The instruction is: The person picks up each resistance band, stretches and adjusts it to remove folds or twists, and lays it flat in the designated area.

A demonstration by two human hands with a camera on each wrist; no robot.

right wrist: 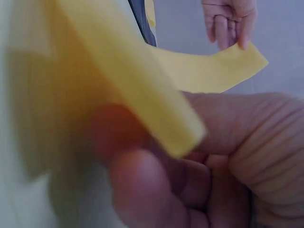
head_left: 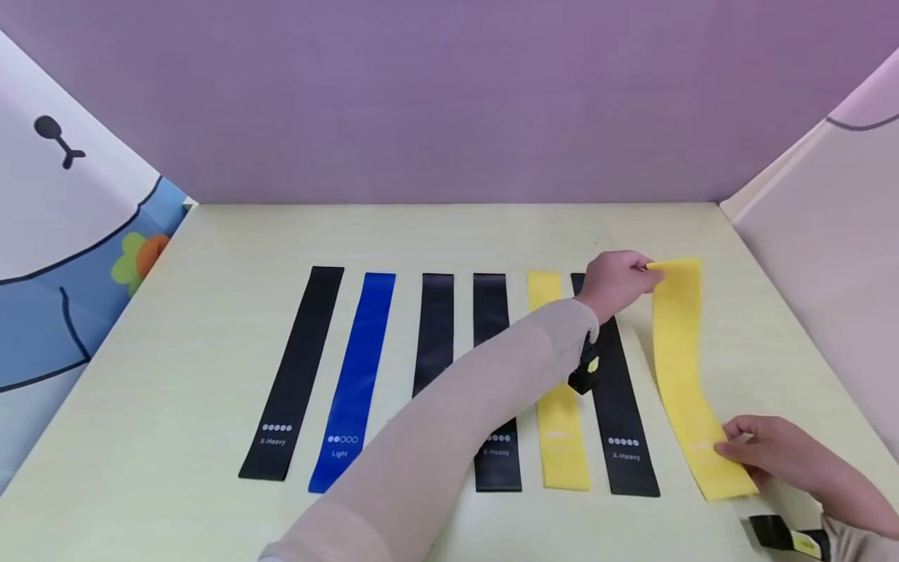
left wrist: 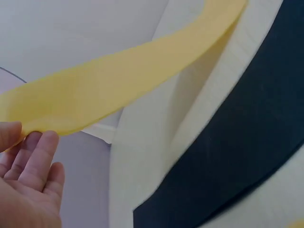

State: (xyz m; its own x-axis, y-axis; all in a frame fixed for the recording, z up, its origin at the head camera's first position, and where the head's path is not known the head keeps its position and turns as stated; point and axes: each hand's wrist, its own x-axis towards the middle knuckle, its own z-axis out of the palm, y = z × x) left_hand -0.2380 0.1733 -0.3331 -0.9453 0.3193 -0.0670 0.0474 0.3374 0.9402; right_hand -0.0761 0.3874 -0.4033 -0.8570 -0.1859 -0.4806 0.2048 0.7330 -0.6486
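A yellow resistance band stretches between my two hands at the right end of a row of flat bands. My left hand pinches its far left corner; in the left wrist view the thumb and fingers of that hand hold the edge, with the band raised off the table. Lower down, my right hand grips the near part of the band by its right edge. In the right wrist view the near end lies between thumb and fingers. Just left is a black X-Heavy band, lying flat.
Further left on the pale table lie another yellow band, a blue Light band and several black bands, including the leftmost one. My left forearm crosses over some. Purple panel closes off the back.
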